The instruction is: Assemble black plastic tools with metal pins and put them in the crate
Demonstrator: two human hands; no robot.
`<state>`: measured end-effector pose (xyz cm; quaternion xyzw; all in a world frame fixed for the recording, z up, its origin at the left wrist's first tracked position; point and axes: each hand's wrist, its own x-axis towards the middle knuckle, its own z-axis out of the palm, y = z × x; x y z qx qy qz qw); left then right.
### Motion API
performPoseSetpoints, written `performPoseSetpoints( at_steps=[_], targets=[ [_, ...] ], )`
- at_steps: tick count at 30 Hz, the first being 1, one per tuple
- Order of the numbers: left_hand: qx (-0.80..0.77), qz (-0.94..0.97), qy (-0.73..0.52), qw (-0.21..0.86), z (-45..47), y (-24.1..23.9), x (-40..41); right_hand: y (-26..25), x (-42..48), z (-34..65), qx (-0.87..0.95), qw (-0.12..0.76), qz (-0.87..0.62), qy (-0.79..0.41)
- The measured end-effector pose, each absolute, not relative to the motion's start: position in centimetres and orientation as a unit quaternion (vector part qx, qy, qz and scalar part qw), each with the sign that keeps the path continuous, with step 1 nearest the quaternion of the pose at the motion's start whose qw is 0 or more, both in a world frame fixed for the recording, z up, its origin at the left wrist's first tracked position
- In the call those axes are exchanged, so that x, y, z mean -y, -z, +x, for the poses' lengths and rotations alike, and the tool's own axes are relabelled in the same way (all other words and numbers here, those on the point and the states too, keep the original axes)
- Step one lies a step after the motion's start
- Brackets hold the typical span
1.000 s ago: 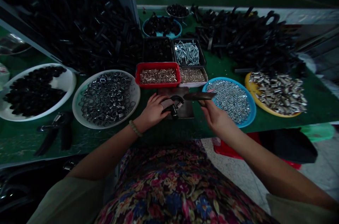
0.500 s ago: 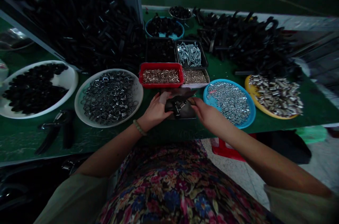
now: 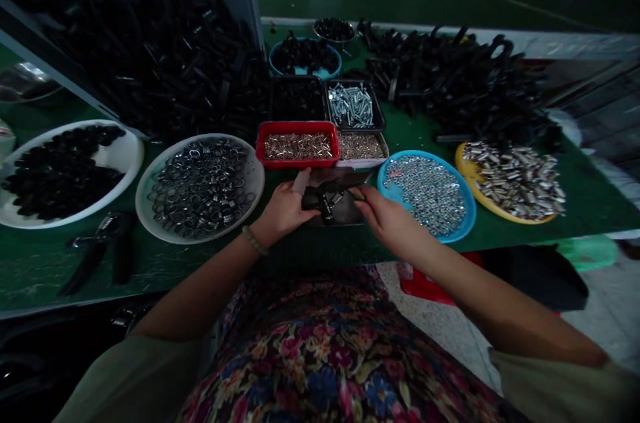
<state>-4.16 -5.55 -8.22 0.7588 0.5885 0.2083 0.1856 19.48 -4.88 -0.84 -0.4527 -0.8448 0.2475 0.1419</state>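
Observation:
Over a small metal plate (image 3: 347, 211) at the bench's front edge, my left hand (image 3: 281, 211) is closed round a black plastic handle piece (image 3: 313, 198). Bright metal fittings (image 3: 329, 203) show on that piece. A pale wrap covers one finger of this hand, and a bead bracelet circles the wrist. My right hand (image 3: 390, 215) is closed in a pinch at the plate's right side, close to the metal fittings. What sits between its fingertips is too small and dark to make out.
Beyond the hands stand a red tray (image 3: 260, 151) of small pins and a black tray (image 3: 383, 118) of screws. A white basin (image 3: 143, 210) of rings is left, a blue basin (image 3: 470, 210) of small metal parts right. A sprung hand grip (image 3: 107, 236) lies front left. Black handles (image 3: 450, 76) heap behind.
The view has shifted slightly, so the bench items appear a little further left. Both hands keep nearly the same grip over the plate, and the black handle piece has turned only slightly.

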Motion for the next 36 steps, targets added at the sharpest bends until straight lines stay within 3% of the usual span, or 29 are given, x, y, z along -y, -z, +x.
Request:
performPoseSetpoints(
  at_steps=[2, 6, 8, 11, 15, 17, 20, 23, 27, 29, 34, 36],
  targets=[
    [-0.586, 0.762, -0.208, 0.181, -4.2, 8.1, 5.4, 0.8, 4.5, 18.3, 0.850, 0.138, -0.446, -0.243],
    [-0.591, 0.766, -0.191, 0.166, -4.2, 7.8, 5.6, 1.9, 3.7, 18.5, 0.851, 0.045, -0.460, -0.249],
    [-0.574, 0.787, -0.179, 0.138, -4.0, 7.6, 6.0, 2.7, 3.3, 20.4, 0.839, 0.056, -0.492, -0.226],
    [-0.530, 0.830, -0.148, 0.091, -3.6, 7.7, 7.0, 3.9, 3.1, 25.4, 0.798, 0.088, -0.584, -0.117],
    [-0.502, 0.851, -0.108, 0.112, -2.8, 8.0, 7.9, 5.7, 2.8, 32.2, 0.718, -0.017, -0.694, 0.055],
    [-0.523, 0.826, -0.143, 0.155, -2.4, 7.6, 7.5, 6.2, 2.0, 33.7, 0.721, -0.051, -0.683, 0.107],
    [-0.526, 0.763, -0.239, 0.290, -1.7, 6.3, 5.8, 6.2, -0.6, 33.1, 0.787, -0.032, -0.602, 0.130],
    [-0.537, 0.726, -0.209, 0.377, -1.1, 5.6, 4.0, 5.9, -4.3, 30.8, 0.851, -0.046, -0.516, 0.086],
    [-0.589, 0.768, -0.097, 0.231, -0.9, 5.9, 4.2, 5.9, -7.5, 29.2, 0.876, -0.086, -0.473, 0.034],
    [-0.584, 0.790, -0.100, 0.158, -0.9, 6.3, 5.6, 5.8, -7.2, 29.0, 0.869, -0.026, -0.494, 0.001],
    [-0.562, 0.813, -0.123, 0.090, -0.7, 7.4, 8.5, 4.6, -1.6, 24.8, 0.767, 0.301, -0.519, -0.229],
    [-0.557, 0.815, -0.139, 0.075, -0.5, 7.8, 8.9, 4.4, 0.7, 22.1, 0.745, 0.352, -0.472, -0.313]
  ],
)
